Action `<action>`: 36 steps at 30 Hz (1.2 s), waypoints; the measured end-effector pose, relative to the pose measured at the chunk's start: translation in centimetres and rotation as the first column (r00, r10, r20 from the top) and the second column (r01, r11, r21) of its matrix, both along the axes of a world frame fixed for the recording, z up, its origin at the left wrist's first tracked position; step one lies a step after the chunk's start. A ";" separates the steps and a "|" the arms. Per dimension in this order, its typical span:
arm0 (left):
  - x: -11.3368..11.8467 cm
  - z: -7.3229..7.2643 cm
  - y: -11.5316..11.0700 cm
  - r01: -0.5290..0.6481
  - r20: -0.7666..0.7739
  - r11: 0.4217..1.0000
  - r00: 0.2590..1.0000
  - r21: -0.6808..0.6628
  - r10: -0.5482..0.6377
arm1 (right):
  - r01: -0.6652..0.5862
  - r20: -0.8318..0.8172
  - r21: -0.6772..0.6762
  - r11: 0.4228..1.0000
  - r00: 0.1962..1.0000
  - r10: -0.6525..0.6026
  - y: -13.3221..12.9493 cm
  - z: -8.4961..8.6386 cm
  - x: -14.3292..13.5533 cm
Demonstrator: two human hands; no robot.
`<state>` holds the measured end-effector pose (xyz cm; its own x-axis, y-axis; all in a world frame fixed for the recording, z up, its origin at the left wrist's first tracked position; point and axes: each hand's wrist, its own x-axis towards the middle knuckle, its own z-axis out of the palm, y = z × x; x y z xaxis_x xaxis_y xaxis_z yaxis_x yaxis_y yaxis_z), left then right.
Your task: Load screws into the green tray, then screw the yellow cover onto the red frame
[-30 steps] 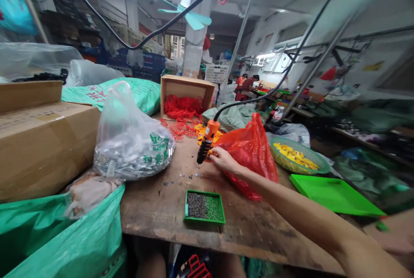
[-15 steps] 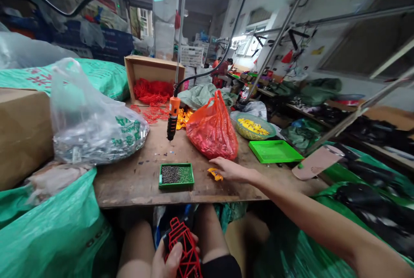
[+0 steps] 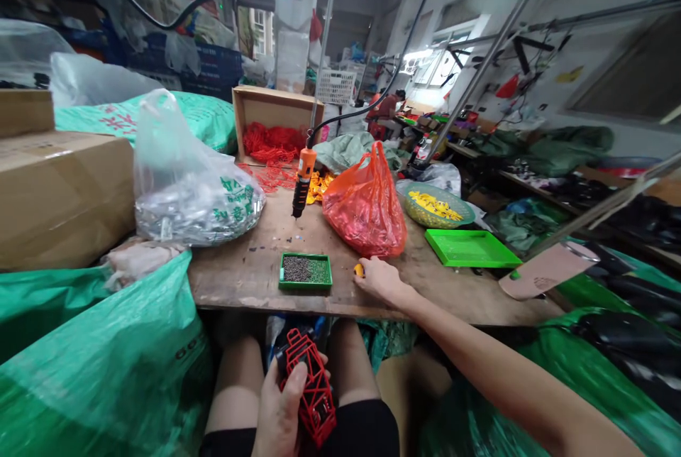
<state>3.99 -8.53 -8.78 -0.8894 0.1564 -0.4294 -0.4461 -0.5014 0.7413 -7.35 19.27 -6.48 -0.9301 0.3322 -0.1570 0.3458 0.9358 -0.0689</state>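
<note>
My left hand (image 3: 279, 418) rests in my lap, gripping a red openwork plastic part (image 3: 310, 386) between my knees. My right hand (image 3: 379, 277) lies on the wooden table (image 3: 250, 272) near its front edge, fingers closed over a small yellow plastic piece (image 3: 359, 270). A small green tray of dark screws (image 3: 306, 271) sits just left of that hand. Behind it stands a red plastic bag (image 3: 366, 205). An orange and black electric screwdriver (image 3: 301, 182) hangs from a cable above the table.
A clear bag of metal parts (image 3: 186, 191) and a cardboard box (image 3: 58, 187) fill the left. A green basket of yellow pieces (image 3: 435, 206), an empty green tray (image 3: 468, 248) and an open box of red parts (image 3: 271, 127) lie further back. Green sacks (image 3: 96, 365) flank my legs.
My right hand drew back from the red bag to the table's front edge and closed over the yellow piece. The view tilted down, revealing my left hand with the red part.
</note>
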 end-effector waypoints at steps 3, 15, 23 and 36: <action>0.0 -0.3 -0.2 0.007 -0.019 1.000 1.000 -0.003 -0.007 | -0.046 0.021 -0.047 0.998 0.999 0.047 0.8 0.1 0.9; -0.4 -2.3 -0.7 0.129 -0.105 0.984 0.984 -0.122 -0.142 | 0.001 -0.113 -0.076 0.997 0.994 -0.010 1.8 -0.9 1.8; -0.4 -2.9 -0.7 0.078 -0.215 0.939 0.964 -0.336 -0.157 | -0.116 -0.381 -0.709 0.696 0.893 -0.240 -4.9 0.6 8.3; 1.5 -2.0 0.3 0.095 -0.257 0.953 0.951 -0.287 -0.172 | -0.208 -0.404 -0.784 0.585 0.886 -0.227 -13.8 1.4 16.0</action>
<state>5.44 -8.25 -10.82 -0.9574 0.1953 -0.2127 -0.2537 -0.2174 0.9425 8.69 5.51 -5.05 -0.9582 0.2832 0.0413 0.0836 0.4150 -0.9060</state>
